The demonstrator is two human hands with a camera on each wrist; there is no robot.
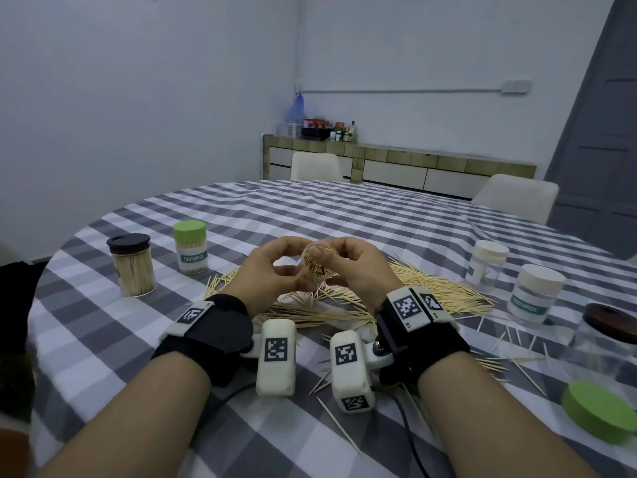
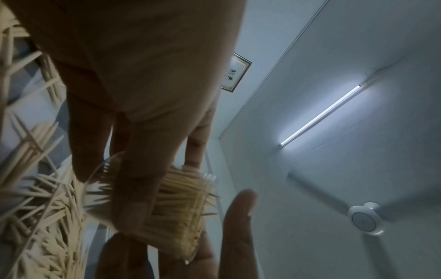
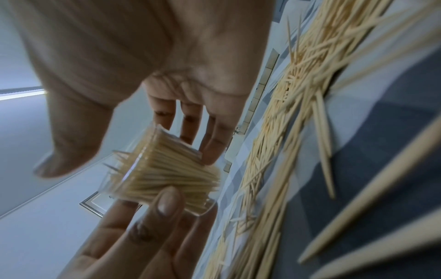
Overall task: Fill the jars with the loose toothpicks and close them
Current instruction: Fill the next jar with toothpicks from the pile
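Both hands hold one clear lidless jar packed with toothpicks, tilted with its mouth towards me, above the pile of loose toothpicks. My left hand curls its fingers round the jar's body from the left. My right hand grips it from the right, fingertips on the jar's side and thumb near its mouth. Several toothpick tips stick out past the rim. A loose green lid lies at the near right.
A black-lidded jar and a green-lidded jar, both full, stand at the left. Two white-lidded jars and a brown-lidded jar stand at the right. Stray toothpicks litter the checked tablecloth.
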